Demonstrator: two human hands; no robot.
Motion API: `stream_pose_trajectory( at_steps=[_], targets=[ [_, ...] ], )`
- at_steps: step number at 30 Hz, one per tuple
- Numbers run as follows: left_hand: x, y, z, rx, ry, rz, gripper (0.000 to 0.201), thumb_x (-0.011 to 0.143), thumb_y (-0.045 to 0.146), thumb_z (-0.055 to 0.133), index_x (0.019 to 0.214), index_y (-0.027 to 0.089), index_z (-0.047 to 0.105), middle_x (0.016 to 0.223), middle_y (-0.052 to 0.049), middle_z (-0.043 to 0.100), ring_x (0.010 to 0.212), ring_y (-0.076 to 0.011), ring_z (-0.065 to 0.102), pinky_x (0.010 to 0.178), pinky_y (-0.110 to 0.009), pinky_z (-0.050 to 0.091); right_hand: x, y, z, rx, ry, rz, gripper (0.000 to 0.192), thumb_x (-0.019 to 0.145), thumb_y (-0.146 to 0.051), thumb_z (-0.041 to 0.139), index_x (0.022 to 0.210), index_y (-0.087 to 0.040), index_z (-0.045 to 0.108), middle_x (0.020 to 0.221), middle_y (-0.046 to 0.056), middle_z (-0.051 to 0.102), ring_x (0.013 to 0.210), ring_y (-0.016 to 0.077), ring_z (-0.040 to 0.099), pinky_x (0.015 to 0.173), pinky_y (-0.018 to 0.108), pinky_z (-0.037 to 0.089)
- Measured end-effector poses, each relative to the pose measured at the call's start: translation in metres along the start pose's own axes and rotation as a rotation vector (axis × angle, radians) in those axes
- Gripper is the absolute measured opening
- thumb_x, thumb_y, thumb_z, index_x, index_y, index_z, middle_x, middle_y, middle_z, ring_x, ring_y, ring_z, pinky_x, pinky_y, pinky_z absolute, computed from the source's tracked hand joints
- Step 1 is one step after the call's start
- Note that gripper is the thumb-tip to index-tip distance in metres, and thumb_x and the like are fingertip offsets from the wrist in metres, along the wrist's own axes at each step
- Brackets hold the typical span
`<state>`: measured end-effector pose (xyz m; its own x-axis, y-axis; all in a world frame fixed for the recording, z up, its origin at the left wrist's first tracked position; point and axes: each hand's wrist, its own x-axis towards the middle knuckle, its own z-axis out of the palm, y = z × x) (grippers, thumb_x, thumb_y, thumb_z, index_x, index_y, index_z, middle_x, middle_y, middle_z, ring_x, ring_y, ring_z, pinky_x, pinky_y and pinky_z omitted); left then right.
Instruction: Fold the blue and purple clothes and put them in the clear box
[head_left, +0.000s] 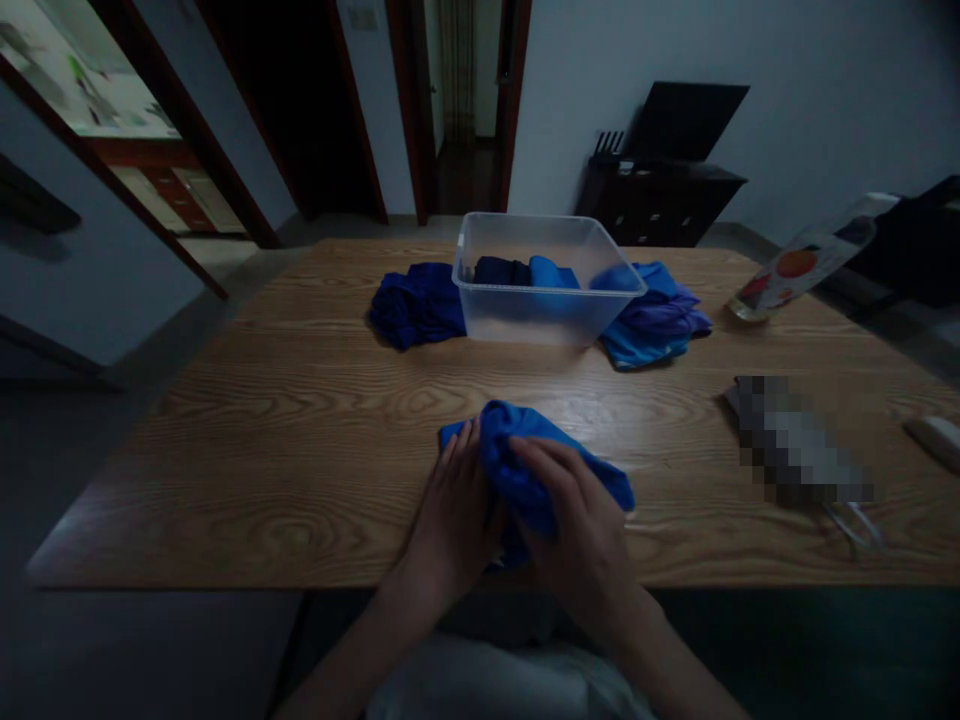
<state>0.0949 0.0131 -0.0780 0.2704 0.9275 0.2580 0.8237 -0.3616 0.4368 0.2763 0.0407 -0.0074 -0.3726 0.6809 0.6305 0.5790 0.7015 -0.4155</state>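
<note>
A bright blue garment [600,478], partly folded or rolled over on itself, lies on the near part of the wooden table [300,440]. My left hand [454,505] rests flat on its left side, fingers stretched out and close together. Curled fingers of my right hand [581,510] grip the bunched, raised part of the cloth. The right thumb and the underside of the fabric are mostly hidden.
A clear plastic bin [540,315] holding a dark rolled cloth [501,271] and a blue one [551,272] stands beyond. Crumpled dark blue [420,305] and blue-purple clothing [656,315] flank it. A tilted clear bottle [802,265] and a blurred-out packet [795,440] are at right.
</note>
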Motion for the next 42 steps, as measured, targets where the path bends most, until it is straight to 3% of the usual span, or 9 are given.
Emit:
stream_pose_trajectory(
  at_steps=[3,7,10,15,22,25,31,36,42],
  targets=[
    [-0.011,-0.016,-0.019,-0.159,-0.085,0.002,0.065,0.112,0.028,0.042,0.175,0.022,0.028,0.177,-0.014,0.040,0.167,-0.0289,0.035,0.137,-0.053,0.038,-0.011,-0.011,0.020,-0.001,-0.121,-0.069,0.064,0.097,0.003,0.047,0.157,-0.020,0.050,0.137,0.014,0.070,0.120,0.0270,0.069,0.097,0.042,0.062],
    [-0.020,-0.040,-0.049,-0.322,-0.124,-0.242,0.059,0.113,0.027,0.033,0.172,0.026,0.034,0.180,-0.007,0.034,0.169,-0.0242,0.032,0.141,-0.050,0.031,-0.022,-0.017,0.029,0.014,-0.258,-0.097,0.064,0.096,0.005,0.045,0.157,-0.014,0.051,0.143,0.015,0.070,0.122,0.0278,0.067,0.102,0.044,0.058],
    [-0.016,-0.045,-0.061,-0.466,-0.099,-0.394,0.055,0.115,0.034,0.034,0.169,0.027,0.039,0.176,-0.006,0.042,0.166,-0.0215,0.037,0.141,-0.050,0.028,-0.028,-0.012,0.023,0.020,-0.325,-0.131,0.054,0.098,0.002,0.049,0.150,-0.014,0.056,0.144,0.014,0.069,0.123,0.0285,0.066,0.104,0.045,0.056],
    [0.005,-0.028,-0.070,-0.481,-0.079,-0.344,0.049,0.113,0.037,0.039,0.159,0.030,0.054,0.168,-0.004,0.053,0.159,-0.0230,0.046,0.139,-0.048,0.031,-0.029,0.005,0.002,-0.002,-0.268,-0.084,0.049,0.095,-0.001,0.055,0.141,-0.015,0.059,0.130,0.013,0.074,0.113,0.0293,0.067,0.096,0.047,0.055],
    [0.013,-0.027,-0.073,-0.431,-0.174,-0.454,0.063,0.108,0.067,0.049,0.160,0.030,0.051,0.160,-0.009,0.061,0.148,-0.0318,0.058,0.129,-0.054,0.044,-0.046,0.044,-0.034,-0.207,-0.305,0.037,0.070,0.090,-0.018,0.072,0.156,-0.019,0.049,0.152,0.019,0.059,0.137,0.0391,0.055,0.116,0.063,0.048],
    [0.012,-0.027,-0.068,-0.430,-0.231,-0.445,0.068,0.104,0.067,0.058,0.162,0.031,0.048,0.163,-0.008,0.059,0.148,-0.0336,0.059,0.128,-0.055,0.045,-0.057,0.051,-0.037,-0.205,-0.323,0.059,0.074,0.093,-0.023,0.072,0.161,-0.020,0.043,0.157,0.019,0.055,0.145,0.0385,0.052,0.123,0.065,0.044],
    [0.026,-0.019,-0.070,-0.451,-0.209,-0.402,0.063,0.104,0.063,0.062,0.158,0.032,0.054,0.158,-0.008,0.064,0.142,-0.0345,0.064,0.123,-0.055,0.049,-0.068,0.063,-0.038,-0.158,-0.386,0.130,0.098,0.097,-0.059,0.077,0.172,-0.021,0.026,0.171,0.022,0.041,0.158,0.0409,0.042,0.125,0.067,0.044],
    [0.059,-0.017,-0.084,-0.709,-0.207,-0.292,0.047,0.100,0.060,0.069,0.136,0.029,0.073,0.144,-0.006,0.073,0.137,-0.0302,0.066,0.121,-0.045,0.051,-0.070,0.101,-0.055,-0.161,-0.380,0.193,0.059,0.109,-0.044,0.063,0.161,-0.024,0.045,0.144,0.017,0.068,0.129,0.0352,0.068,0.107,0.057,0.058],
    [0.114,-0.011,-0.090,-0.859,-0.288,-0.288,0.054,0.089,0.063,0.078,0.123,0.021,0.080,0.124,-0.009,0.080,0.115,-0.0300,0.074,0.104,-0.042,0.060,-0.054,0.113,-0.057,-0.209,-0.367,0.236,0.027,0.109,-0.023,0.052,0.131,-0.019,0.067,0.115,0.012,0.078,0.103,0.0301,0.073,0.095,0.047,0.054]
  ],
)
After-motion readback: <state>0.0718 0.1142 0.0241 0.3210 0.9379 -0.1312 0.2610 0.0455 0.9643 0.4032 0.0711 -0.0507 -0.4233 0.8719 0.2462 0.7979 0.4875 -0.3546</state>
